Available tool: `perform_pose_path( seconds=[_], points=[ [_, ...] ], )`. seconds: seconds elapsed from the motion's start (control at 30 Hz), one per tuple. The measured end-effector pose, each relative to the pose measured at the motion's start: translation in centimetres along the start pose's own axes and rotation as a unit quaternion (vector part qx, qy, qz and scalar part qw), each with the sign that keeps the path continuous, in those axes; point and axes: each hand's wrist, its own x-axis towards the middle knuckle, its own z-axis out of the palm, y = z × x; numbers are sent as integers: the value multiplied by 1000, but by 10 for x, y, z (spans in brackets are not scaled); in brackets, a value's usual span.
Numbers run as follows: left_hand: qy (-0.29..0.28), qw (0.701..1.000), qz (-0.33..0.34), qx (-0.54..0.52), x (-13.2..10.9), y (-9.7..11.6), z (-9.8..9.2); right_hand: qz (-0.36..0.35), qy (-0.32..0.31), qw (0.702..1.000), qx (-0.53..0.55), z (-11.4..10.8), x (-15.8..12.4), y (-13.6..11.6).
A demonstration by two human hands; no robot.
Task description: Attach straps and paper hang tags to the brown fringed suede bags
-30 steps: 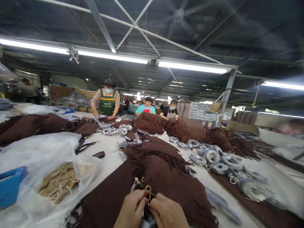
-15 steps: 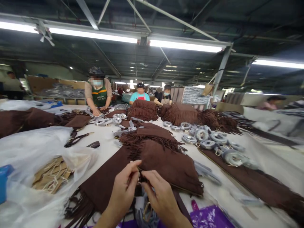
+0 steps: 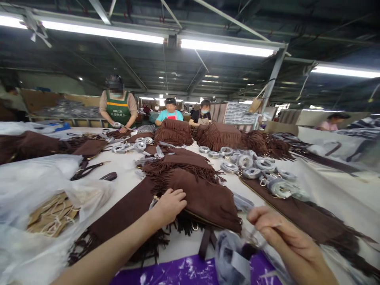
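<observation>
My left hand [image 3: 170, 204] rests on the near edge of a brown fringed suede bag [image 3: 204, 200], fingers curled down onto the fabric beside a metal ring. My right hand [image 3: 277, 233] is raised at the lower right with fingers pinched on a clear plastic wrap [image 3: 237, 249] around a grey strap bundle, above a purple sheet [image 3: 184, 273]. A dark strap [image 3: 204, 243] hangs out from under the bag.
Several more brown fringed bags [image 3: 219, 136] and wrapped strap coils [image 3: 255, 166] cover the white table. A clear bag of paper tags [image 3: 53, 213] lies at the left. Three people [image 3: 118, 107] work at the far end; another person [image 3: 329, 120] sits at the right.
My hands were together at the bag's clasp; now they have parted. The left lies on the bag and the right has pulled away to the right with the plastic wrap. The view has tilted down.
</observation>
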Motion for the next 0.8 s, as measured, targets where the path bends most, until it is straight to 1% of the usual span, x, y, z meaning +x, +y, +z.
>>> perform_pose_path(
  seconds=[0.07, 0.13, 0.17, 0.23, 0.3, 0.37, 0.4, 0.47, 0.53, 0.6, 0.67, 0.73, 0.8],
  points=[
    [-20, 999, -27, -5, 10, -6, -6, 17, -3, 1000, -9, -16, -2, 3],
    [-20, 998, -65, -10, 19, -9, -22, 50, -39, 998, -5, -17, 0, 5],
    [-14, 997, -80, -7, 23, -9, -31, 65, -65, 996, -6, -11, 3, 5],
    [1, 995, -103, -1, 28, -9, -48, 67, -123, 990, -12, 11, 9, 8],
    [11, 993, -117, 5, 27, -7, -61, 33, -173, 984, -21, 38, 14, 14],
    [14, 992, -125, 6, 21, -4, -69, 8, -197, 979, -42, 63, 17, 23],
    [13, 992, -126, 0, 16, -2, -72, 9, -196, 979, -61, 71, 18, 29],
    [-1, 992, -126, -25, 5, 0, -73, 33, -187, 976, -110, 80, 18, 38],
    [-17, 990, -130, -52, -4, 2, -70, 56, -184, 972, -132, 80, 16, 43],
    [-22, 988, -140, -62, -10, 2, -66, 58, -200, 971, -121, 76, 13, 43],
    [-18, 988, -142, -63, -11, 0, -62, 57, -233, 964, -113, 73, 9, 43],
    [-20, 989, -136, -60, -10, -2, -59, 67, -261, 953, -139, 73, 4, 45],
    [-23, 990, -131, -41, -9, -1, -60, 79, -260, 947, -170, 73, 2, 48]
  ],
)
